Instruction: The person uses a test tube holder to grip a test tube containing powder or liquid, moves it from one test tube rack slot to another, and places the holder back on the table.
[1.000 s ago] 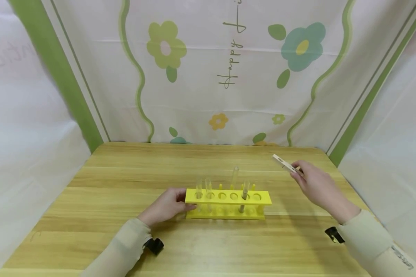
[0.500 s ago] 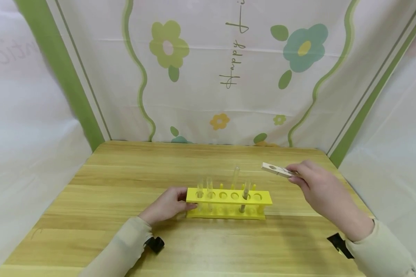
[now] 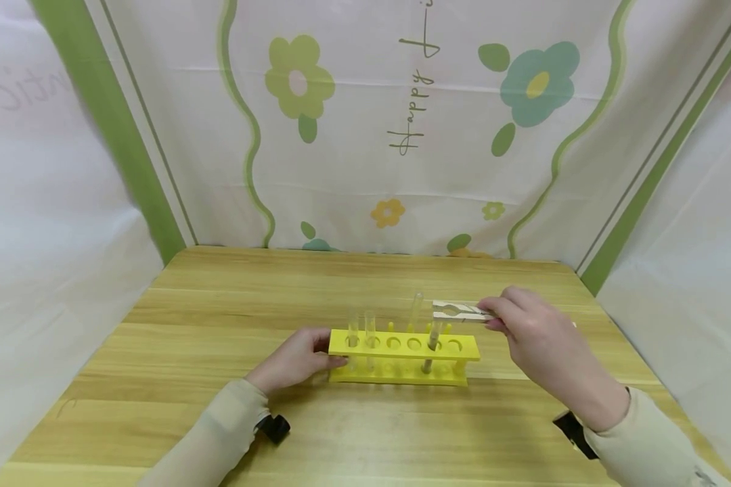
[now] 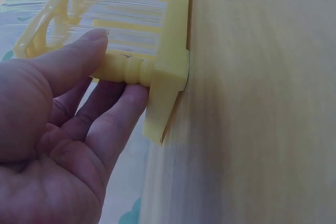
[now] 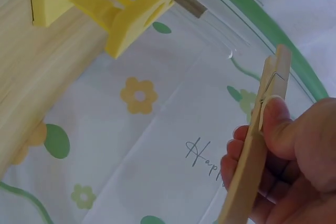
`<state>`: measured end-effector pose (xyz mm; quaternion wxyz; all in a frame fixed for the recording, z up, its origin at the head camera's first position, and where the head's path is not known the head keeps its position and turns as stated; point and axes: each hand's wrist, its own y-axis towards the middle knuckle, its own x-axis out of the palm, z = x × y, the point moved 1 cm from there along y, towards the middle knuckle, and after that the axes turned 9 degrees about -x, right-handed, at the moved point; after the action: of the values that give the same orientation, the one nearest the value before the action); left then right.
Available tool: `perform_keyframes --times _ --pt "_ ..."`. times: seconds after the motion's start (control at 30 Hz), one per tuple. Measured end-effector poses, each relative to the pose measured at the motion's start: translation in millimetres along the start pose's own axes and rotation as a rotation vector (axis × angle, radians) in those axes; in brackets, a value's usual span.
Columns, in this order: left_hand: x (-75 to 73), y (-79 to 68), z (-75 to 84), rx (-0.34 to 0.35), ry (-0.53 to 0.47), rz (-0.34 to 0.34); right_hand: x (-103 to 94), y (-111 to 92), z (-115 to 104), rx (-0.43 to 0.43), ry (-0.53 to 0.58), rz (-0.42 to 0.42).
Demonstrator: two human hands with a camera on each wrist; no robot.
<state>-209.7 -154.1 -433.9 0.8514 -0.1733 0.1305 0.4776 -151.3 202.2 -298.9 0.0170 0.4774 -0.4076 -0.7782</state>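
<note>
Wooden clamp (image 5: pixel 253 156), pinched in right grip (image 3: pixel 542 341), tips near top of dark-filled tube (image 3: pixel 432 336), tube seated in yellow rack (image 3: pixel 402 354) on worktop (image 3: pixel 365 433), left grip (image 3: pixel 294 358) holding rack's end post (image 4: pixel 126 70).

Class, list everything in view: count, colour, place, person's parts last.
Rack: 1, yellow, on the table
Test tubes: 4, clear, one with dark contents; three in rack holes, one at rear
Clamp: 1, pale wood, in the right hand
Table: 1, light wood, under rack
Printed cloth: count unclear, white and green, behind and beside table
Wrist devices: 2, black, at the sleeves
Sleeves: 2, beige, low in head view
Left hand: 1, bare, gripping rack
Right hand: 1, bare, pinching clamp
</note>
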Motion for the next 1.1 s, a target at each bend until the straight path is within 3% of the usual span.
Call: perform_keyframes --times 1.1 --pt "-0.4 -0.2 1.9 -0.009 0.005 0.002 20.3 -0.3 -1.2 -0.012 -0.001 -0.062"
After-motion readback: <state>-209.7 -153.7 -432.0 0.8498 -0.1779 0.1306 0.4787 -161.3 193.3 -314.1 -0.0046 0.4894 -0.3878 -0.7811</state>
